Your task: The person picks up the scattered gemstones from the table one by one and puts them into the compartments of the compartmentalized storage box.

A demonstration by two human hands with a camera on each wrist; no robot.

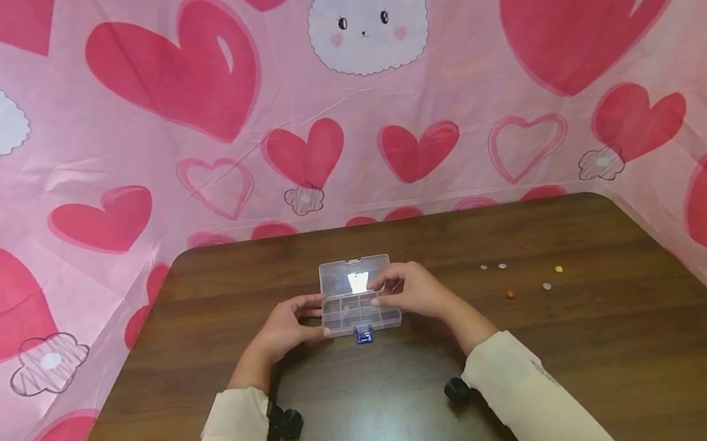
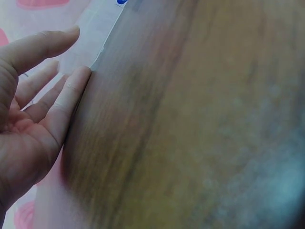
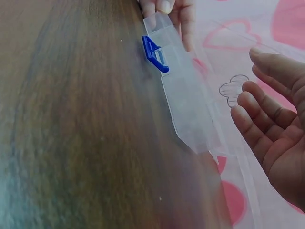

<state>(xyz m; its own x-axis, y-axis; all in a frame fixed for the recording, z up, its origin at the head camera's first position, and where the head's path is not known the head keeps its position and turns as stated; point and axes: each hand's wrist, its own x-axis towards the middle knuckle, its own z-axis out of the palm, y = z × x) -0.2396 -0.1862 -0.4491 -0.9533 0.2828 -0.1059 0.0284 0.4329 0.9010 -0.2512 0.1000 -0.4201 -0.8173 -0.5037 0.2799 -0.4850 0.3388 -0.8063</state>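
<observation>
A clear plastic compartment box point(image 1: 332, 323) lies on the table with its lid point(image 1: 334, 277) raised at the back. At its front edge hangs a blue latch point(image 1: 363, 334), also seen in the right wrist view. My left hand point(image 1: 285, 326) holds the box's left end, thumb at the front corner and fingers farther back. Over the right compartments hovers my right hand point(image 1: 419, 291), its thumb and index finger bent and apart. The right wrist view shows nothing between those fingers point(image 3: 259, 102).
Right of the box, several small pieces are scattered on the brown table point(image 1: 616, 349): a yellow one point(image 1: 559, 269), an orange one point(image 1: 510, 294) and whitish ones, including one nearer the front point(image 1: 547, 286). A pink heart-patterned cloth point(image 1: 378, 104) hangs behind the table.
</observation>
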